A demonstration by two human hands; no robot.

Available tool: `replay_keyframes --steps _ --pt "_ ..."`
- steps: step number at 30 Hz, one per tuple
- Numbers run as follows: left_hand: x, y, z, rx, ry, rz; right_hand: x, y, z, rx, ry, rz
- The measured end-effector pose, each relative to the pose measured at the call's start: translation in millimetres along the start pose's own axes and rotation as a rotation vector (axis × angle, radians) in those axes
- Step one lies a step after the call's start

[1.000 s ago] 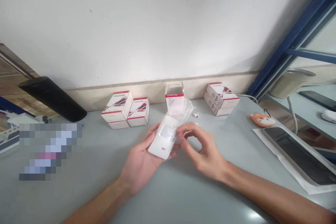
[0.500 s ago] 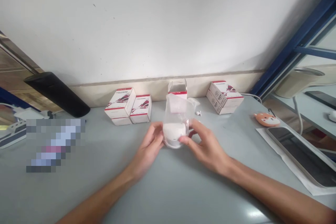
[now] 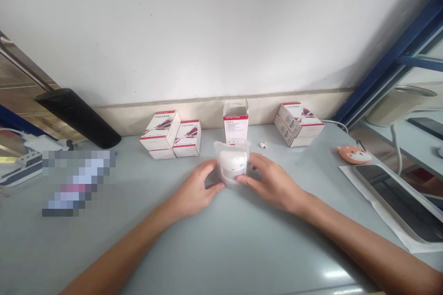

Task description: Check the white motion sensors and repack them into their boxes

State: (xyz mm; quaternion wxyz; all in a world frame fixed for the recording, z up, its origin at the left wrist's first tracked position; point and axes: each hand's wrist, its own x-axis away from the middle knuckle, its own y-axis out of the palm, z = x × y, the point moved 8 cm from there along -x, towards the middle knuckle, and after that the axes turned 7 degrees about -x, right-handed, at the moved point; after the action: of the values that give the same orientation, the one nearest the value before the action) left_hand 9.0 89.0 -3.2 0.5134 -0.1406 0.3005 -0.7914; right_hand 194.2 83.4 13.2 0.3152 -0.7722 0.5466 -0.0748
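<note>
A rounded white detector stands on the table, wrapped in a clear plastic bag. My left hand curls about its left side, with thumb and fingers at the bag's edge. On the opposite side, my right hand grips it, thumb on the lower front and fingers bent behind. Just beyond it stands an upright white box with a red "DETECTOR" band and its top flaps open. Small white pieces lie right of that box.
Red-and-white boxes sit in a left group and a right stack near the wall. A black case and a power strip are at left. An orange animal-faced case and a phone on paper lie at right.
The bag's upper part, which stood tall over the box front, is now lower and gathered around the detector. Both hands stay at its sides; the left thumb has moved to the lower front.
</note>
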Motion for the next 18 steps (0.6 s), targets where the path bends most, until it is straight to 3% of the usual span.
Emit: replay_keyframes --steps 5,12,15,18 --pt "2.8 -0.8 14.7 0.238 0.038 0.001 3.1 18.6 -1.8 0.181 -0.109 -0.149" --pt "3.8 13.4 0.0 0.247 -0.097 -0.074 6.1 22.3 -1.8 0.263 -0.062 -0.164" --pt "3.7 12.1 0.3 0.31 -0.13 -0.025 5.9 20.6 0.6 0.217 -0.014 -0.175" --pt "0.0 3.4 -5.2 0.581 -0.228 0.093 4.0 12.2 6.8 0.116 0.084 -0.165"
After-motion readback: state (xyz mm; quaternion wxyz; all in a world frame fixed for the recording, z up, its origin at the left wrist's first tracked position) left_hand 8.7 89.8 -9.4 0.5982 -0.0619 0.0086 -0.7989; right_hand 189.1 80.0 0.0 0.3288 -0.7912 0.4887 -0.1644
